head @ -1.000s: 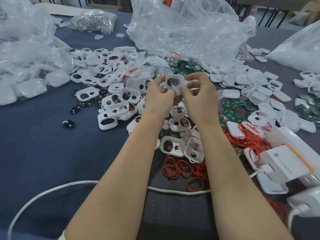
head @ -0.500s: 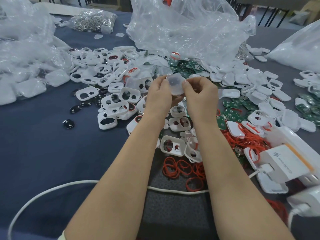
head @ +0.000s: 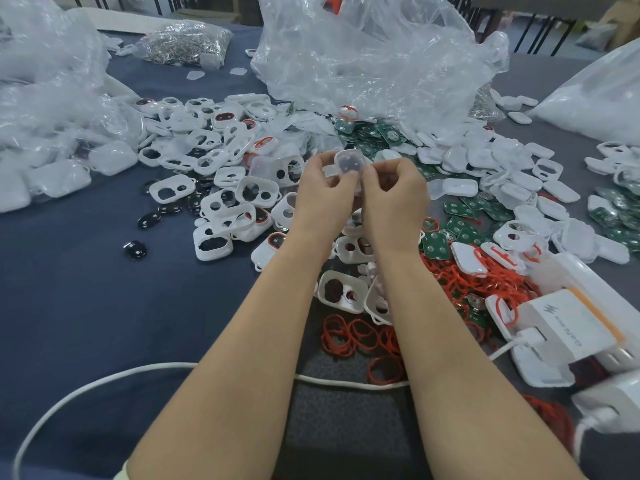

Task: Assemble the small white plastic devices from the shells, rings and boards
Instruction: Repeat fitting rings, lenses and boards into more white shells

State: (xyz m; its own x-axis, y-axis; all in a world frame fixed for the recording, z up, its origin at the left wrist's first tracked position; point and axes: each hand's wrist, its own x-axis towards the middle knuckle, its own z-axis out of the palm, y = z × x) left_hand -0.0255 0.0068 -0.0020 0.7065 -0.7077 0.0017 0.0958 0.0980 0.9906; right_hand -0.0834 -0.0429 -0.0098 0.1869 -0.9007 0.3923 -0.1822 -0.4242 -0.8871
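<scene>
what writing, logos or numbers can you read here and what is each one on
White power bank: a grey lightning-bolt sign with a grey brand word beside it, too blurred to quote for sure.
Green boards: any print is too small to read.
Translucent shell, pinched by the left hand and right hand: no text shows.
Nothing here can be quoted.

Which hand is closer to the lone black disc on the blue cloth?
Left. The left hand is up and right of the black disc; the right hand sits past it, farther away. Both pinch a white shell.
</scene>
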